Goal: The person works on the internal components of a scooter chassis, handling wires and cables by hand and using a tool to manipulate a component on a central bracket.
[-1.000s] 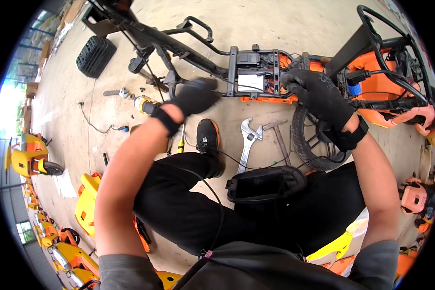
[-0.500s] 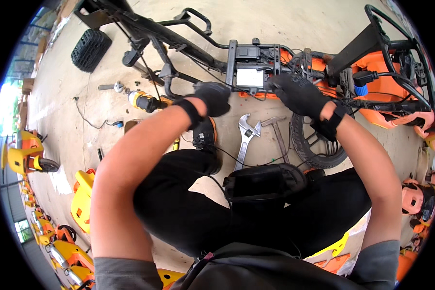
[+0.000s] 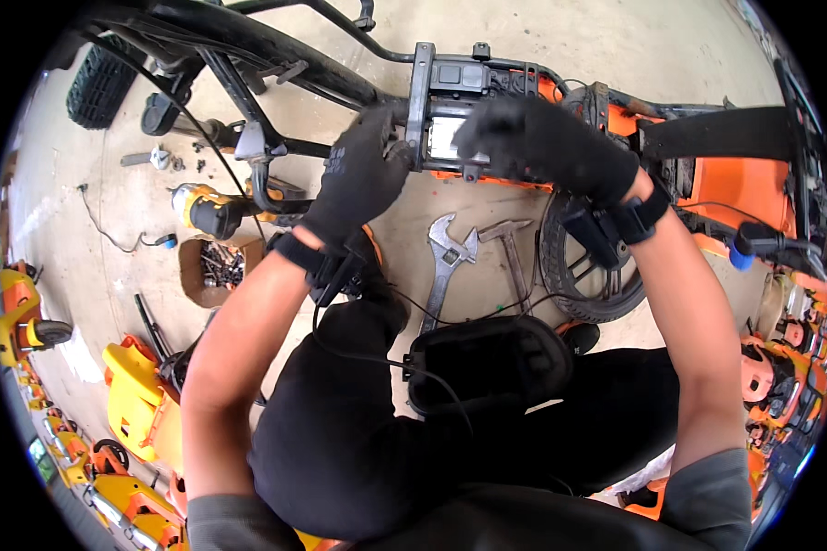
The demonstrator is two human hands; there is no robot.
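Observation:
A stripped scooter frame [image 3: 340, 78] of black metal tubes lies across the floor in front of me. At its crossbar [image 3: 419, 106] is my left hand [image 3: 358, 170], black-gloved, with fingers curled in against the frame tube. What those fingers pinch is hidden. My right hand [image 3: 551, 147], also gloved, hovers over a box with a white label [image 3: 446, 138] set in the frame. It covers part of that label, and its fingers are smeared by motion. Beside the label sits a black module [image 3: 459, 78]. Orange body panels [image 3: 744, 202] show under the right end.
Below the frame lie an adjustable wrench [image 3: 446, 262], a hammer [image 3: 515, 257] and a wheel [image 3: 597, 266]. An open black case [image 3: 473, 363] sits between my legs. Farther left are a yellow power tool [image 3: 207, 211] and a cardboard box of small hardware [image 3: 198, 275].
The view has come closer to the frame. My left hand has turned upward and reached the crossbar; my right hand has moved left across the white label.

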